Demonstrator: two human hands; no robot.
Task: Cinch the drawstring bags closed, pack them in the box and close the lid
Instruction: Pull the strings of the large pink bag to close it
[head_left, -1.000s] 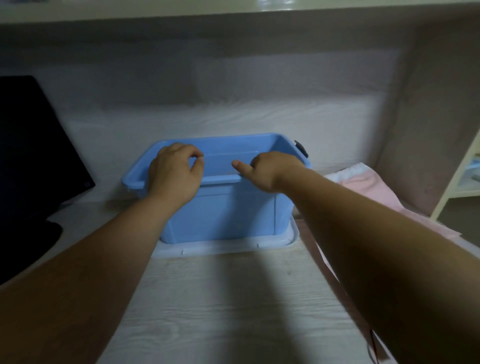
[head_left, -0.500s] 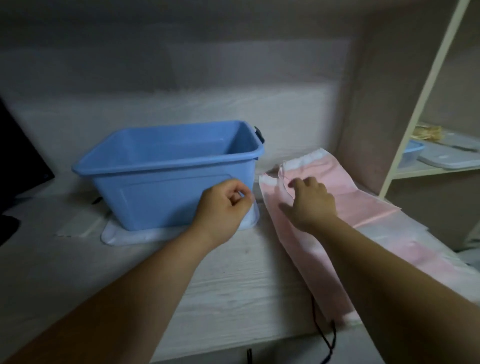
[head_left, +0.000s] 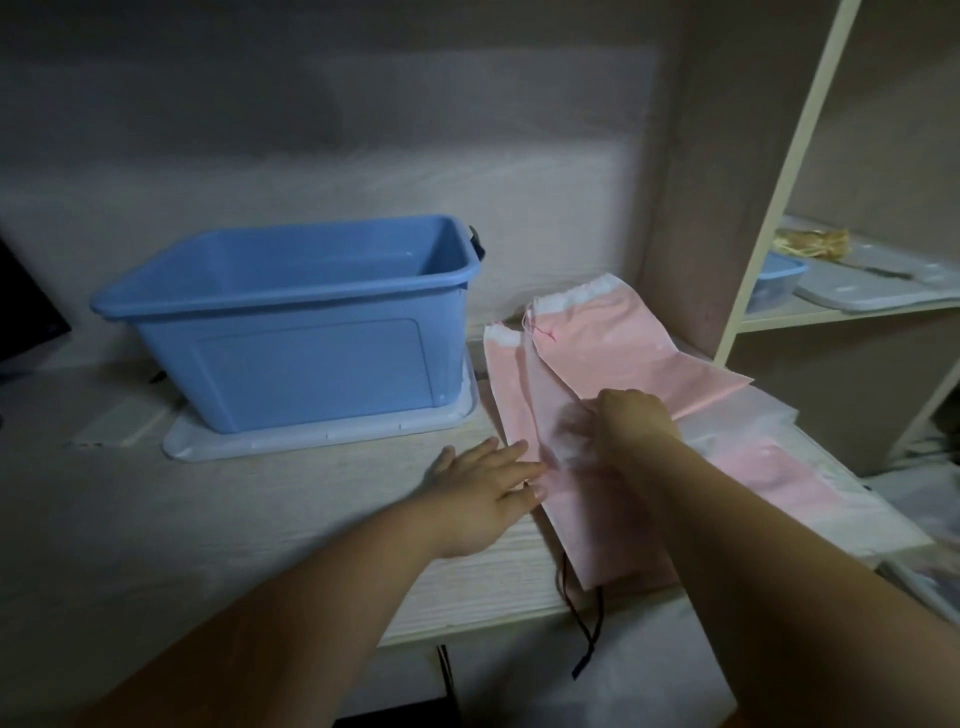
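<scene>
We note the blue box (head_left: 291, 332) standing open on the pale wooden worktop (head_left: 208, 519), resting on its whitish lid (head_left: 322, 434), which lies flat beneath it. A dark latch (head_left: 476, 244) shows at the box's far right rim. Just right of the box, the pink drawstring bags (head_left: 602, 358) lie flat and overlapping on the worktop, their white-hemmed mouths pointing away from the person. A dark cord (head_left: 587, 629) hangs over the worktop's near edge below the nearest bag.

We record the left hand (head_left: 483, 499) palm-down, its fingers (head_left: 511, 457) spread flat, the tips touching the left edge of the nearest bag. The right hand (head_left: 628, 421) is curled over the bags, its fingers bunching fabric; motion blur prevents us from confirming the exact grip.

To the right, a shelf (head_left: 852, 306) carries a second blue container (head_left: 779, 280) and a pale lid (head_left: 878, 288).
</scene>
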